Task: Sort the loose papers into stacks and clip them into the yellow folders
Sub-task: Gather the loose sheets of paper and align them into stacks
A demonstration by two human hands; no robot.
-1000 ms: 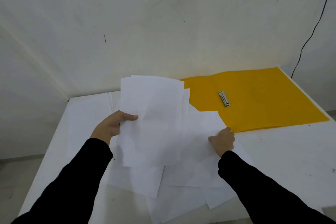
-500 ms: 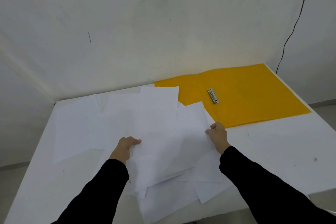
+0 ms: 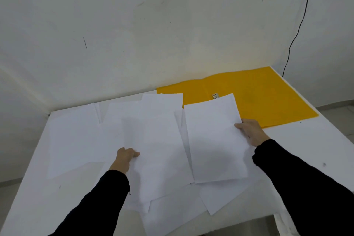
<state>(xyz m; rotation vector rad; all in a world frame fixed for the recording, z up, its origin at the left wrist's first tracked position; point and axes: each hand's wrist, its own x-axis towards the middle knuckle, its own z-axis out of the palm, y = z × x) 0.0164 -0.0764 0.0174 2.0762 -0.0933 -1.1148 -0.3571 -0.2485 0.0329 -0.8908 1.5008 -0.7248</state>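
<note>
Fingers (image 3: 238, 125) of the right hand (image 3: 251, 132) pinch the right sheet (image 3: 214, 140) by its outer edge — thumb on top, the rest underneath and out of sight. Left hand (image 3: 126, 157) same story: thumb clamped on the near-left edge of the centre sheets (image 3: 153, 149). Can't tell how many sheets are in either grip. Rest of the loose papers (image 3: 72, 136) lie fanned and overlapping across the counter (image 3: 316, 140), some overhanging the near edge. Yellow folder (image 3: 268, 101) lies open and flat at the back right, its clip (image 3: 215, 96) just poking out past the top corner of the right sheet.

Reads as mid-sort, nothing clipped yet. To do it well: lay the right sheet square onto one stack, not on the folder — leave the clip uncovered. Jog edges flush against the counter before clipping. Pull the overhanging sheets in first; they look likely to slide off. Thin paper, so a light pinch or it creases.
</note>
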